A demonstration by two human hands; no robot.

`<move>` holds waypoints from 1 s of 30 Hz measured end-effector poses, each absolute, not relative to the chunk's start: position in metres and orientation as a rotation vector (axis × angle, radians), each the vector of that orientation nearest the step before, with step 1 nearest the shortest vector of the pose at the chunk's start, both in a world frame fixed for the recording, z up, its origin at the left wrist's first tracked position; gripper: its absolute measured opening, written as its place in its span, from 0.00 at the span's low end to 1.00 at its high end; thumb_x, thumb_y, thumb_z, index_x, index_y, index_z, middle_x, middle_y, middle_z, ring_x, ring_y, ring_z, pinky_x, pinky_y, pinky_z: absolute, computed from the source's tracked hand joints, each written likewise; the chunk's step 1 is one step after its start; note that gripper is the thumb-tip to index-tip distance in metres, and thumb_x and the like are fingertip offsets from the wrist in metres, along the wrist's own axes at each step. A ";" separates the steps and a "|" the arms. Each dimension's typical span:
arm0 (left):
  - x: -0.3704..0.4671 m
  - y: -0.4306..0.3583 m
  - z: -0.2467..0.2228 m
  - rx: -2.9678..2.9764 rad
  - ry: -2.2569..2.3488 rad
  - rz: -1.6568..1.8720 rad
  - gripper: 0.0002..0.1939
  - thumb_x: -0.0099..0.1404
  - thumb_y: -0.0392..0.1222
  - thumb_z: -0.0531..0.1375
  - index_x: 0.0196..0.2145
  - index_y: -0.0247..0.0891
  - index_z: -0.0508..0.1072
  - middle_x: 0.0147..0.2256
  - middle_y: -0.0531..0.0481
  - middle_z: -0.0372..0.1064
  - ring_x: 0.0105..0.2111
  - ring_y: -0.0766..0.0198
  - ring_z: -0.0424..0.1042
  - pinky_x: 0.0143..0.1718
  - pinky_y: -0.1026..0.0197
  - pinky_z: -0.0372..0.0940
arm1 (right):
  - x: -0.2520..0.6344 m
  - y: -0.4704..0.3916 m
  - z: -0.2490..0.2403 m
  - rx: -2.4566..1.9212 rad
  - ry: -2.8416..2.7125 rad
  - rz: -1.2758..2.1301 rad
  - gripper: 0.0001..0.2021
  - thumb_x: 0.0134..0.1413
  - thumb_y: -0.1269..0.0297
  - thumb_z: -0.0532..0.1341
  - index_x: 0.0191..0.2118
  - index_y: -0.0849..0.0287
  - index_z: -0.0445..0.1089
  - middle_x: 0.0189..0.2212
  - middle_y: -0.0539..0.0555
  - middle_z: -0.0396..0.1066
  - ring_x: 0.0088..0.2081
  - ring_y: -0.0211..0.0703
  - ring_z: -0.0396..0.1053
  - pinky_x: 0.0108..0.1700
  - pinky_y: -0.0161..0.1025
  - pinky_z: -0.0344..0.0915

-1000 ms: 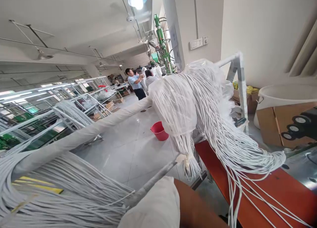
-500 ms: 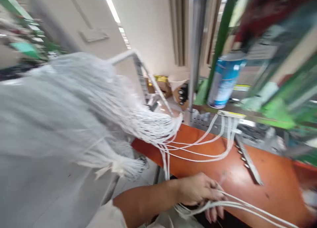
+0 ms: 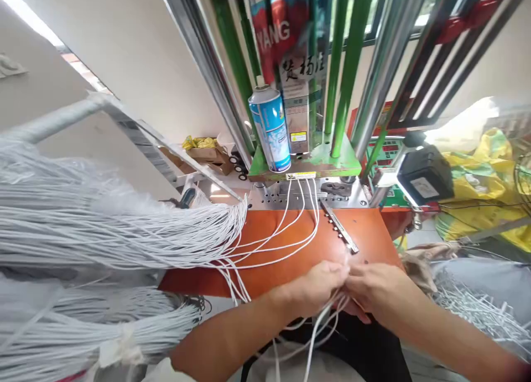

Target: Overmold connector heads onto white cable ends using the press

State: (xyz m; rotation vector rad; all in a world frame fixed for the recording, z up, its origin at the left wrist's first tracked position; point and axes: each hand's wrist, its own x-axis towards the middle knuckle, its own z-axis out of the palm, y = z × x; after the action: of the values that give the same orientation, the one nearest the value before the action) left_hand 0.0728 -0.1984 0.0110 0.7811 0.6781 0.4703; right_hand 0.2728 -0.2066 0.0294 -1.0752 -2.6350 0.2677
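Note:
My left hand (image 3: 321, 285) and my right hand (image 3: 369, 285) meet at the front edge of the orange bench top (image 3: 265, 277). The fingers of both are closed round white cords (image 3: 317, 329), whose lengths hang down over my lap. Just beyond my hands lies a metal strip with small knobs (image 3: 339, 227). More white cords (image 3: 307, 238) run from under the green machine plate (image 3: 323, 165) to the left across the bench. Exactly where the fingertips pinch is blurred.
A large bundle of white cords (image 3: 124, 221) fills the left side, beside a slanting metal frame (image 3: 62, 116). A blue spray can (image 3: 271, 130) stands on the green plate. More short white pieces (image 3: 481, 310) lie in a bag at the right.
The view has swung to the right. My right hand has come into view and now touches my left hand at the cords, which earlier stretched away to the lower right.

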 end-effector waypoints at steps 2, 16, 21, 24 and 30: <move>0.081 -0.202 0.001 0.684 0.723 0.484 0.30 0.62 0.69 0.63 0.34 0.35 0.70 0.21 0.52 0.68 0.16 0.71 0.61 0.20 0.66 0.62 | 0.274 -0.188 0.020 -1.255 -2.591 0.350 0.09 0.62 0.63 0.63 0.29 0.55 0.74 0.27 0.50 0.75 0.26 0.40 0.70 0.28 0.38 0.57; 0.077 -0.182 -0.007 0.829 0.766 0.281 0.25 0.61 0.61 0.68 0.29 0.32 0.73 0.22 0.50 0.68 0.20 0.66 0.71 0.26 0.64 0.69 | 0.262 -0.168 0.021 -1.273 -1.758 1.083 0.14 0.68 0.55 0.57 0.50 0.53 0.75 0.48 0.55 0.77 0.49 0.47 0.75 0.52 0.44 0.72; 0.080 -0.162 -0.006 0.727 0.741 0.421 0.24 0.62 0.59 0.70 0.37 0.32 0.74 0.22 0.57 0.62 0.16 0.73 0.61 0.20 0.68 0.67 | 0.263 -0.155 0.014 -1.189 -1.437 1.242 0.21 0.72 0.46 0.52 0.54 0.55 0.73 0.51 0.58 0.77 0.52 0.50 0.75 0.56 0.49 0.72; 0.073 -0.154 -0.010 0.674 0.778 0.471 0.23 0.65 0.56 0.67 0.40 0.30 0.76 0.21 0.59 0.58 0.15 0.76 0.55 0.18 0.70 0.65 | 0.279 -0.153 -0.004 -1.379 -1.278 0.968 0.19 0.71 0.47 0.54 0.53 0.54 0.72 0.47 0.57 0.77 0.49 0.50 0.75 0.54 0.49 0.71; 0.072 -0.154 -0.015 0.677 0.931 0.662 0.26 0.59 0.57 0.72 0.39 0.28 0.76 0.26 0.50 0.71 0.20 0.69 0.70 0.24 0.63 0.73 | 0.277 -0.161 -0.040 -1.547 -1.924 0.462 0.18 0.73 0.52 0.52 0.54 0.58 0.71 0.44 0.60 0.71 0.47 0.54 0.67 0.50 0.52 0.64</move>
State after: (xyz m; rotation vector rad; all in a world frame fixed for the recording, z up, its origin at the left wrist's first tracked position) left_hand 0.0723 -0.1535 -0.0154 0.6775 0.9306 0.6618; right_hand 0.2774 -0.1612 -0.0403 -1.5474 -1.9235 0.4622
